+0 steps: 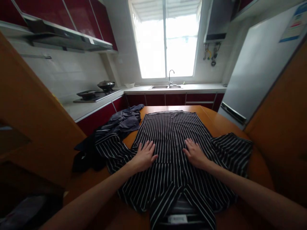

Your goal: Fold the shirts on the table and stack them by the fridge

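Observation:
A black shirt with white stripes lies spread front side up, its collar toward me and its hem at the far side of the table. My left hand rests flat on the left half of the front, beside the chest pocket, fingers apart. On the right half, my right hand lies palm down with its fingers stretched out. Neither hand grips the cloth. Both short sleeves stick out sideways; the left one reaches over a heap of dark clothes. A pale label shows inside the collar.
The rounded wooden table carries the shirt and the dark heap. Beyond it run a counter with a sink and a stove with two pans. A fridge stands right; wooden panels flank both sides.

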`<state>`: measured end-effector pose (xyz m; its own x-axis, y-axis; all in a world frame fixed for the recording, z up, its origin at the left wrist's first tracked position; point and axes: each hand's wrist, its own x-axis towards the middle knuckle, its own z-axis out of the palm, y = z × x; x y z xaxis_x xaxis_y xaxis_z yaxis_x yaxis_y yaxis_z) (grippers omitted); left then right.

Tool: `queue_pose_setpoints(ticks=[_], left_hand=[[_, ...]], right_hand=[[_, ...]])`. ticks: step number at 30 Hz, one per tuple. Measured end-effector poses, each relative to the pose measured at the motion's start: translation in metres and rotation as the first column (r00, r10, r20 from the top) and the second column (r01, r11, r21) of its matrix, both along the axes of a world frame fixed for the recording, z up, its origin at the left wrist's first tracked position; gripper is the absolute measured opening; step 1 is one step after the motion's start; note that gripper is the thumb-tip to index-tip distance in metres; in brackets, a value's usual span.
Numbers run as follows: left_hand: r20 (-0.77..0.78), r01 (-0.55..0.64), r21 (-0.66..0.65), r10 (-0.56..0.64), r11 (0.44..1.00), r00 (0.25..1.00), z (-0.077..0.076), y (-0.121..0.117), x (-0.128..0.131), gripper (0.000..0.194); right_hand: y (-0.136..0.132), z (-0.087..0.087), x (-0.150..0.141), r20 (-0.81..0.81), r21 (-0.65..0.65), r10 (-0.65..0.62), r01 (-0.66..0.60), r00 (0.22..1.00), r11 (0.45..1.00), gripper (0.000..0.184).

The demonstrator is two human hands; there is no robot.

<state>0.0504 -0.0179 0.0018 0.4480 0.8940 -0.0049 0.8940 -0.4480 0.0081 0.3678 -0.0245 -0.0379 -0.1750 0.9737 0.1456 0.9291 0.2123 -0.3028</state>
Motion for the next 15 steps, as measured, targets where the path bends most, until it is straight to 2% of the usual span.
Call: queue_pose_setpoints(ticks=[2,4,7,12,14,15], left_hand=[[0.054,0.137,-0.008,-0.137,0.99,0.989,-0.001,-0.02,0.02,0.064],[0.092,0.202,-0.021,-0.199,0.979,0.976,-0.006,-0.036,0.033,0.065],[0.11,0.215,-0.016,-0.212,0.977,0.971,-0.015,-0.048,0.037,0.065],[0.137,0.216,0.04,-0.219,0.976,0.966,-0.024,-0.048,0.03,0.063],[0.143,0.215,0.047,-0.22,0.975,0.965,-0.027,-0.046,0.03,0.063],[0.146,0.214,0.052,-0.219,0.976,0.965,-0.029,-0.045,0.03,0.063]], right_hand=[[-0.017,0.002,-0.018,0.018,-0.015,0.036,-0.036,0.999,0.999,0.067],[-0.025,0.001,-0.021,0.044,-0.023,0.006,-0.005,0.999,1.0,0.07],[-0.028,-0.003,0.003,0.096,-0.031,-0.121,0.125,0.988,0.992,0.074],[-0.034,-0.011,0.059,0.168,-0.005,-0.33,0.336,0.929,0.942,0.077],[-0.041,-0.009,0.066,0.175,0.02,-0.358,0.36,0.917,0.933,0.075],[-0.045,-0.007,0.064,0.174,0.035,-0.333,0.332,0.927,0.942,0.074]])
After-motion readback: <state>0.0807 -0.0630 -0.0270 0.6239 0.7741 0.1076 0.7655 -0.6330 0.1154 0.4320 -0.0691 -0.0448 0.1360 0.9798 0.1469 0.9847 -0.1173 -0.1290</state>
